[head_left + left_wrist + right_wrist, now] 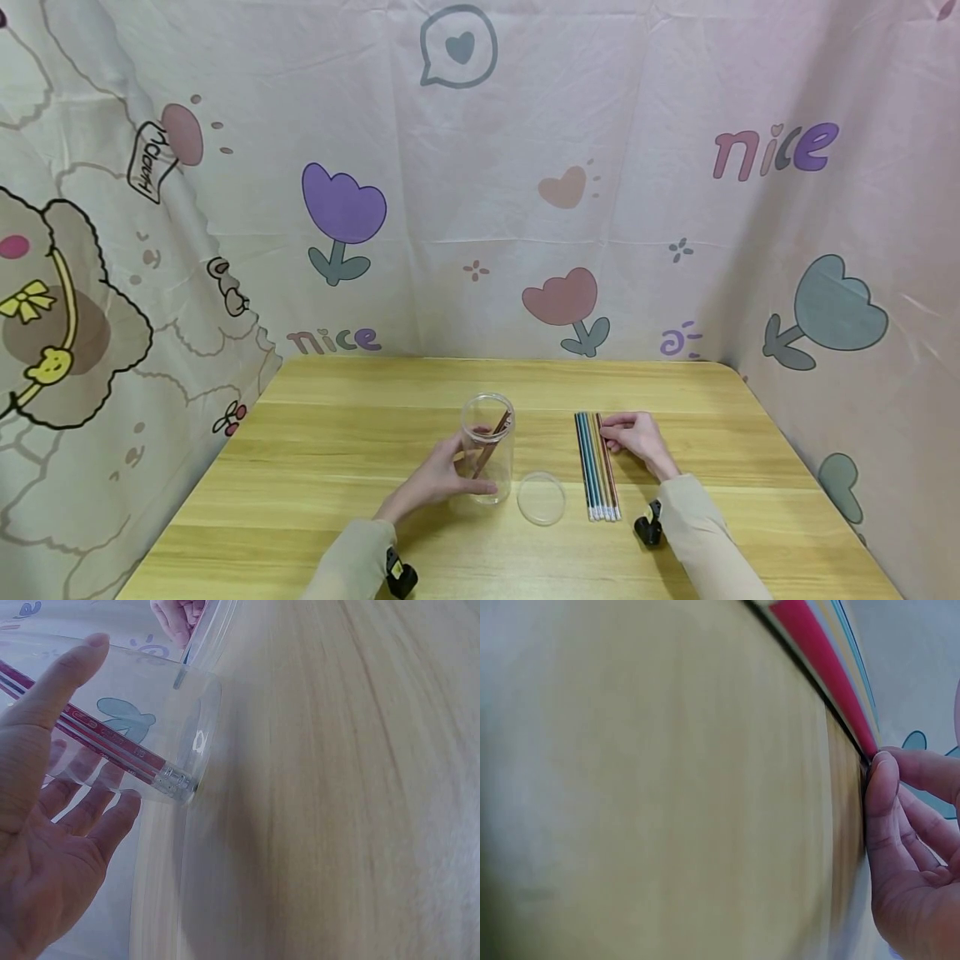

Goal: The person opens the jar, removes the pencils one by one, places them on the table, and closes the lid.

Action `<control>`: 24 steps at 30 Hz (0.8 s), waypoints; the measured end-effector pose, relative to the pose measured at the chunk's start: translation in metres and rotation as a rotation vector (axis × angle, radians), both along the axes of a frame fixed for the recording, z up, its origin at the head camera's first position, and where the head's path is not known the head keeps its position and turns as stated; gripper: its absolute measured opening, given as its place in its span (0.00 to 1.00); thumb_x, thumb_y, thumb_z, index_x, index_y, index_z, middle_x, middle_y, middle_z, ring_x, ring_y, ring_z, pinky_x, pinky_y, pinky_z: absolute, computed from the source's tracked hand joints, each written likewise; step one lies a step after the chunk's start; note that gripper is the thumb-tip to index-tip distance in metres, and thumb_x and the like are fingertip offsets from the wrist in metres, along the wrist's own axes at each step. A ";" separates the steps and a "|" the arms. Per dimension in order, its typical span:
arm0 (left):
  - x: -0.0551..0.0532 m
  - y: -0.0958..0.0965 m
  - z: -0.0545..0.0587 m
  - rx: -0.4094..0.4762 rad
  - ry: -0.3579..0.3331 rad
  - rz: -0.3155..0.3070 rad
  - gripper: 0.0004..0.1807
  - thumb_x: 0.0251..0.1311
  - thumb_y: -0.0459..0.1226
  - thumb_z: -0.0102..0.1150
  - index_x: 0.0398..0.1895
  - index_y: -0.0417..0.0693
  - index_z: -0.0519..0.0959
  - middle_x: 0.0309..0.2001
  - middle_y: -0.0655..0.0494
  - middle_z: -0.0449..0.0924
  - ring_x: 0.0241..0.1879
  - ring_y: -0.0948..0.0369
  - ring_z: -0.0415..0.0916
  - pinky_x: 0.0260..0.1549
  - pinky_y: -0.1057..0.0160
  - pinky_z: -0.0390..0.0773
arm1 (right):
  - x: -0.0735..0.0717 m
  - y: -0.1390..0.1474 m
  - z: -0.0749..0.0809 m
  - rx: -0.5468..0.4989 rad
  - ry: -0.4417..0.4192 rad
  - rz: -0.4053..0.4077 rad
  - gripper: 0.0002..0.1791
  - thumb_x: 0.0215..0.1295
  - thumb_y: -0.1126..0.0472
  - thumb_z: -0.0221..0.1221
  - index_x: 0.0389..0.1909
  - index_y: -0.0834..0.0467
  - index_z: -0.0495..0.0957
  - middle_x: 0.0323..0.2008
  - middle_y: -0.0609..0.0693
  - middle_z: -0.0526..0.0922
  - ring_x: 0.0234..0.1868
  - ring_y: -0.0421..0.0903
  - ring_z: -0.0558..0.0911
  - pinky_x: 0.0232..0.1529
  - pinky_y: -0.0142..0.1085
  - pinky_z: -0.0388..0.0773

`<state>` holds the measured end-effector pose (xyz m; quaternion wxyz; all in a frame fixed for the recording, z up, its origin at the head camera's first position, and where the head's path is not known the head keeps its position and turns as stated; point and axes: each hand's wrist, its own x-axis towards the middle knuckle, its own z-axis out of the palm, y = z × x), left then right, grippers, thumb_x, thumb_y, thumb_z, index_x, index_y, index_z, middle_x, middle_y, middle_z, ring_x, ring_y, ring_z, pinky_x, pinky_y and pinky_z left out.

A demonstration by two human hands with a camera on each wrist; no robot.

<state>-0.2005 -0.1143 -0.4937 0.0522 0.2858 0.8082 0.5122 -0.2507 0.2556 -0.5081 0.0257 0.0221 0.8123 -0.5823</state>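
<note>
My left hand (pixel 437 478) holds a clear plastic jar (pixel 501 477) round its side, thumb in front and fingers behind. The jar stands upright on the table. Red-striped pencils (pixel 112 742) lean inside it, with their metal-banded eraser ends at the bottom. To the right, several pencils in blue, yellow and red lie side by side in a row (pixel 592 467), eraser ends toward me. At the row's right edge my right hand (pixel 639 437) pinches the far end of a red pencil (pixel 821 656) between thumb and forefinger.
A clear round lid (pixel 542 474) lies flat between the jar and the pencil row. The wood-grain table (pixel 360 400) ends at a printed curtain (pixel 457 208) behind. Another curtain hangs at the left side.
</note>
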 end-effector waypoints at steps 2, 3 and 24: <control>0.000 0.000 -0.001 0.001 0.001 -0.002 0.42 0.47 0.40 0.79 0.68 0.51 0.71 0.67 0.49 0.76 0.67 0.43 0.73 0.69 0.36 0.71 | 0.001 0.000 0.000 -0.016 0.004 -0.002 0.18 0.62 0.71 0.64 0.49 0.80 0.77 0.28 0.53 0.88 0.21 0.38 0.82 0.24 0.28 0.85; 0.000 0.001 -0.001 0.003 -0.001 -0.003 0.42 0.47 0.40 0.79 0.68 0.51 0.71 0.67 0.49 0.76 0.67 0.43 0.73 0.69 0.36 0.71 | 0.002 0.001 0.000 -0.025 0.005 -0.002 0.19 0.62 0.70 0.64 0.49 0.80 0.77 0.29 0.53 0.88 0.21 0.38 0.82 0.25 0.28 0.85; 0.000 0.001 0.000 0.003 -0.021 0.011 0.42 0.46 0.39 0.80 0.67 0.51 0.71 0.66 0.48 0.77 0.67 0.42 0.72 0.68 0.36 0.72 | 0.003 -0.030 0.045 -0.026 0.269 0.098 0.18 0.64 0.64 0.66 0.50 0.72 0.81 0.32 0.47 0.87 0.27 0.36 0.80 0.25 0.30 0.81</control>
